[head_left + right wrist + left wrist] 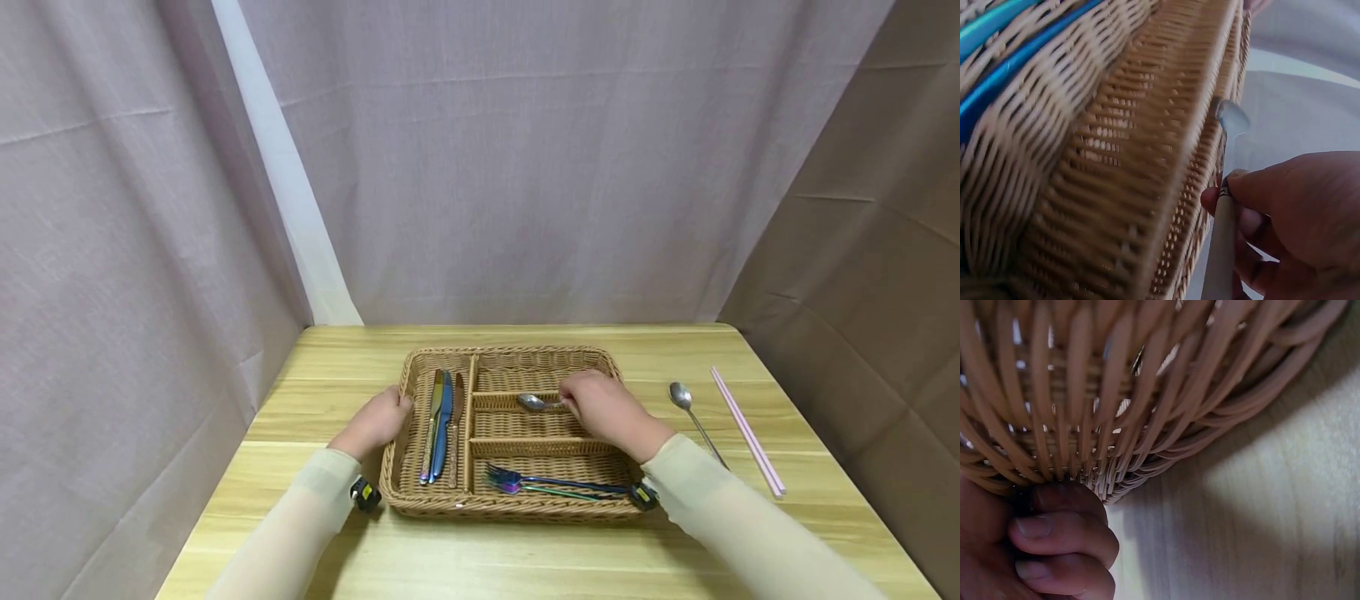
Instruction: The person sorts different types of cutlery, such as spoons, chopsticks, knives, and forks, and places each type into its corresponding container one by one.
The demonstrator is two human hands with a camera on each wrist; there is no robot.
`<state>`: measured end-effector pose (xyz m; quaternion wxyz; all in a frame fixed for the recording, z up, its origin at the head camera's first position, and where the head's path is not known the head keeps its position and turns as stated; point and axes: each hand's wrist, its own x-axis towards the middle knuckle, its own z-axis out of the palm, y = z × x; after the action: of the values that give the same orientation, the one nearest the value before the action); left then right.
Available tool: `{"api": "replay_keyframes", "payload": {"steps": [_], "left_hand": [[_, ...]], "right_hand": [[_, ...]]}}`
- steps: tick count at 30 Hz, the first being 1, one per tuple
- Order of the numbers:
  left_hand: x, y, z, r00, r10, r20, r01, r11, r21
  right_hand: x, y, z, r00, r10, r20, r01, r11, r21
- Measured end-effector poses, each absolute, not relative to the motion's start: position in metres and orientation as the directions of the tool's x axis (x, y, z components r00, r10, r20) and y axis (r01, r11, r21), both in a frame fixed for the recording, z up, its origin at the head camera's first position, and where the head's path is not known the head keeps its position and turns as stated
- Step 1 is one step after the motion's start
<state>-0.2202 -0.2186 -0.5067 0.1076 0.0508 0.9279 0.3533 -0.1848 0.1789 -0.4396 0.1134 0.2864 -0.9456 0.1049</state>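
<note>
A brown wicker cutlery basket [517, 508] with dividers lies on the table. My left hand [377, 421] grips its left side; in the left wrist view the fingers [1066, 540] curl against the woven wall [1085, 381]. Above the middle right compartment, my right hand [609, 410] pinches a spoon [532, 402], its bowl pointing left. The right wrist view shows the spoon's pale handle [1219, 250] with dark bands between thumb and fingers. Several knives [442, 425] stand lengthwise in the left compartment. Blue and rainbow-coloured forks [551, 483] occupy the front right compartment, partly covered by my right wrist.
Right of the basket, a long-handled metal spoon [681, 396] lies on the wooden table [352, 350]. Farther right is a pair of pink chopsticks [746, 429]. Grey curtains [525, 167] hang behind and at the left, with a brown one [885, 275] at the right.
</note>
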Motion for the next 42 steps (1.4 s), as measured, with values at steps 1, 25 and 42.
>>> {"api": "replay_keyframes", "payload": {"steps": [1,25,42], "left_hand": [[-0.22,-0.218,-0.507,-0.972,0.169,-0.163,0.018,0.746,0.665],[-0.221,-0.219,-0.506,-0.972,0.164,-0.168,0.013,0.753,0.658],[-0.22,-0.219,-0.505,-0.972,0.173,-0.156,0.03,0.757,0.652]], "right_hand": [[-0.185,0.176,-0.441,-0.808,-0.52,0.276,-0.566,0.815,-0.125],[-0.193,0.145,-0.447,-0.856,-0.516,-0.017,-0.503,0.84,-0.203],[-0.194,0.143,-0.451,-0.834,-0.539,-0.114,-0.511,0.834,-0.208]]}}
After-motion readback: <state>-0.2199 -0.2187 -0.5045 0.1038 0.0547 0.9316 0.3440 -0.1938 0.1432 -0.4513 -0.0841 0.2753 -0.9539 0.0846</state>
